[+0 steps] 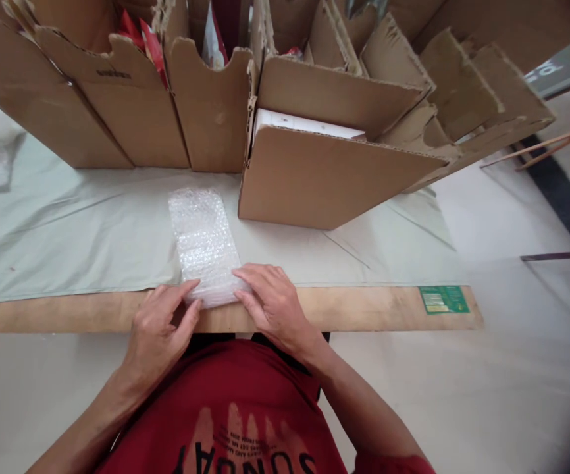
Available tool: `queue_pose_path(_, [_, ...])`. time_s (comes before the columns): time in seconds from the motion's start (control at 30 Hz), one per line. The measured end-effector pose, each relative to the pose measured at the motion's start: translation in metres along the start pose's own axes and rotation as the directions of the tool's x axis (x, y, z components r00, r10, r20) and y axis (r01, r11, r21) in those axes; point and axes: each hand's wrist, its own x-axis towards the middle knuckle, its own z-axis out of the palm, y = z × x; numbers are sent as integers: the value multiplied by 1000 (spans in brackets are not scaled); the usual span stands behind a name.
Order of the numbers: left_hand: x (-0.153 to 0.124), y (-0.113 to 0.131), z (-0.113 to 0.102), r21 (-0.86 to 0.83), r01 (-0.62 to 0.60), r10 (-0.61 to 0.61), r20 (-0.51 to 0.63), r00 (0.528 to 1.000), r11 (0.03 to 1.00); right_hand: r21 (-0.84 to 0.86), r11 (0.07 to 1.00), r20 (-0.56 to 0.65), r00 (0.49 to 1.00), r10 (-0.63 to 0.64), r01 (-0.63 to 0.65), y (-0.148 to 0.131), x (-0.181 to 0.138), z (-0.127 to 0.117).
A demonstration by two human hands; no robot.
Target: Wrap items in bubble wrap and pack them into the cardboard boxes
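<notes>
A strip of clear bubble wrap (202, 240) lies lengthwise on the pale green cloth (77, 230), its near end rolled or folded into a small bundle at the table's wooden front edge (364, 309). My left hand (159, 329) pinches the bundle's left side with fingers curled. My right hand (268, 299) presses its right side, fingers together over the wrap. What lies inside the bundle is hidden.
Several open cardboard boxes (314, 171) stand in a row across the back of the table; one holds a white flat item (305, 124), others red packets (141, 36). A green label (443, 299) sticks on the wooden edge at right. White floor lies beyond.
</notes>
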Motion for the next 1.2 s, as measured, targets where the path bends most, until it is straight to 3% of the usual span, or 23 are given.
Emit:
queue_pose_path(0.1, [4,-6,6,44,8,-8,-15,1000,999,-98,991,-81,992,-101,93,2,-6,0])
queue_pose_path(0.27, [3,-3,6,124,19,-13,-54,998,992,-173,956,93,970,-225,238,10,-3,7])
queue_pose_path(0.43, [-7,8,-4,69,-122,122,11,993,990,-16,988,178,973,-149,154,11,6,0])
queue_pose_path(0.53, [-9,10,-5,-41,-86,88,31,996,995,70,993,223,969,-108,95,8,5,-8])
queue_pose_path(0.7, [3,-1,3,-27,-16,16,-3,1000,1000,-57,996,31,997,-67,69,9,0,-6])
queue_pose_path(0.83, [7,-6,8,63,-7,11,-56,998,998,-188,964,134,977,-163,187,13,2,4])
queue_pose_path(0.93, [2,-2,5,108,-62,70,-71,995,992,-191,957,151,970,-192,219,14,6,5])
queue_pose_path(1.03, [-5,3,-1,34,-129,129,9,992,991,-96,982,151,978,-147,163,10,4,-5])
queue_pose_path(1.2, [2,-2,2,-46,-71,74,69,995,996,-69,996,152,987,-51,62,3,-7,-18])
